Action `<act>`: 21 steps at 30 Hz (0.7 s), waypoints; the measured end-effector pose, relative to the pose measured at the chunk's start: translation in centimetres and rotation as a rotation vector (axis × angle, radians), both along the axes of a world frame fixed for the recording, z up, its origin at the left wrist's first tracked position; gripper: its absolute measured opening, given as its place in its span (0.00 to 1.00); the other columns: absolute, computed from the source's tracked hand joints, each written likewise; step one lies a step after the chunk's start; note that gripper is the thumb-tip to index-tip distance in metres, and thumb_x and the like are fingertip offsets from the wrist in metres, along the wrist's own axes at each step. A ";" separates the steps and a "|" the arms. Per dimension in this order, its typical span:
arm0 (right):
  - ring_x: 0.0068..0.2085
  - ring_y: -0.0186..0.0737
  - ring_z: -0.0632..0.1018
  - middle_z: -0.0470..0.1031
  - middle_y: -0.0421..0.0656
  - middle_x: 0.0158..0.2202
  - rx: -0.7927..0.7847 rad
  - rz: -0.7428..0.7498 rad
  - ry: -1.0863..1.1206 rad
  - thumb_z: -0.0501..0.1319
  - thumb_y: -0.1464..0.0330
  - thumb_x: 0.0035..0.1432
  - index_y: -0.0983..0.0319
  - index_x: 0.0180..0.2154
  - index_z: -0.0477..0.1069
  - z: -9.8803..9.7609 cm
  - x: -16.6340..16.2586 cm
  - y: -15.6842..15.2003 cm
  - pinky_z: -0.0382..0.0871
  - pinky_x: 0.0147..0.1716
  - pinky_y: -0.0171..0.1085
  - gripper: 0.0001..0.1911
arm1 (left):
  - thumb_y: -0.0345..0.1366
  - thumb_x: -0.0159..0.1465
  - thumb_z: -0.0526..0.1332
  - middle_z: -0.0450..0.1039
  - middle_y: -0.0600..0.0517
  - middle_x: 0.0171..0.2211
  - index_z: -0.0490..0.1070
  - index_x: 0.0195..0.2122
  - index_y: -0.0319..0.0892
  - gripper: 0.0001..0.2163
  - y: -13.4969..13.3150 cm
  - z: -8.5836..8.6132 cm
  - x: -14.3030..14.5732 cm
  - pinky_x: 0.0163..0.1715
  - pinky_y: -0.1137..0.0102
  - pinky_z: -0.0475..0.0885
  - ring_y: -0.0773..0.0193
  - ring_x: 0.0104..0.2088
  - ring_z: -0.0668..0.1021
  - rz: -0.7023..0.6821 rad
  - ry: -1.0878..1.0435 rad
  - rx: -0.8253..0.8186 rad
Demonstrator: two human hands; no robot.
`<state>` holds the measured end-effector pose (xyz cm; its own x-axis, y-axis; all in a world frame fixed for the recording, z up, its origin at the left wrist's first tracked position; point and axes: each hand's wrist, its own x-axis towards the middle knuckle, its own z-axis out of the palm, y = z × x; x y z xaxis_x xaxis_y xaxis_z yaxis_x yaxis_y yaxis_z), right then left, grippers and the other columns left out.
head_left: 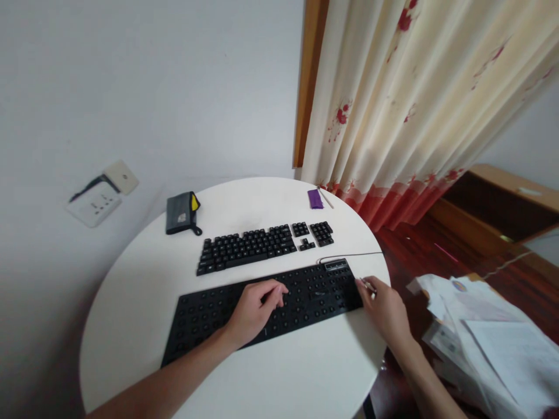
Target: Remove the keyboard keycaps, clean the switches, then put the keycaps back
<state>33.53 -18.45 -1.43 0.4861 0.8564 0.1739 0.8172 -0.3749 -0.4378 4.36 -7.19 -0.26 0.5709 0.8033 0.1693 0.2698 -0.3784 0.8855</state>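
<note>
A black keyboard base (301,299) with its keycaps off lies across the white table. Over its middle is my left hand (257,308), fingers curled in and thumb pressed against them; whatever it may hold is hidden. At the base's right end, my right hand (384,305) pinches a thin, light-coloured thing (369,285), too small to identify. Behind the base, the loose black keycaps (247,247) are laid out in keyboard order, with smaller groups such as the number-pad keycaps (322,233) to the right.
A dark zip pouch (179,213) sits at the table's back left. At the back right are a purple cloth (315,199) and a thin stick (326,199). The keyboard cable (353,254) runs off the right edge. Papers and bags (489,331) are piled beside the round table (279,372).
</note>
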 end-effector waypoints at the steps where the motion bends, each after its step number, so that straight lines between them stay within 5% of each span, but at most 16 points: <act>1: 0.29 0.45 0.79 0.80 0.43 0.30 -0.019 -0.019 -0.024 0.55 0.53 0.65 0.57 0.36 0.73 -0.5 -0.6 -0.9 0.59 0.26 0.36 0.16 | 0.40 0.70 0.54 0.75 0.52 0.25 0.76 0.34 0.39 0.14 0.0 0.0 0.0 0.27 0.75 0.68 0.66 0.26 0.75 -0.001 0.001 0.000; 9: 0.29 0.45 0.79 0.80 0.44 0.31 -0.022 0.045 -0.137 0.54 0.61 0.67 0.57 0.34 0.68 -2.7 -1.1 -1.7 0.59 0.26 0.36 0.10 | 0.41 0.70 0.54 0.74 0.53 0.25 0.75 0.34 0.39 0.14 0.1 -0.2 0.0 0.27 0.75 0.68 0.66 0.26 0.75 0.009 0.008 -0.006; 15: 0.29 0.46 0.79 0.79 0.46 0.29 0.164 0.029 0.071 0.52 0.57 0.67 0.59 0.34 0.69 -3.8 -0.4 -1.9 0.63 0.28 0.36 0.16 | 0.41 0.69 0.55 0.75 0.53 0.25 0.76 0.34 0.40 0.14 0.3 -0.4 0.2 0.27 0.75 0.68 0.66 0.26 0.75 0.012 0.022 -0.018; 21: 0.29 0.43 0.78 0.79 0.48 0.29 0.311 0.013 0.195 0.55 0.52 0.65 0.62 0.35 0.73 -1.1 0.4 0.5 0.65 0.29 0.35 0.20 | 0.40 0.69 0.54 0.75 0.53 0.25 0.76 0.34 0.40 0.14 0.3 -0.4 0.2 0.27 0.75 0.68 0.66 0.27 0.75 0.004 0.037 0.002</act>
<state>33.90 -17.95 -2.57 0.5248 0.7839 0.3318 0.7111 -0.1894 -0.6771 4.61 -6.89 -0.62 0.5738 0.8052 0.1498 0.3039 -0.3792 0.8740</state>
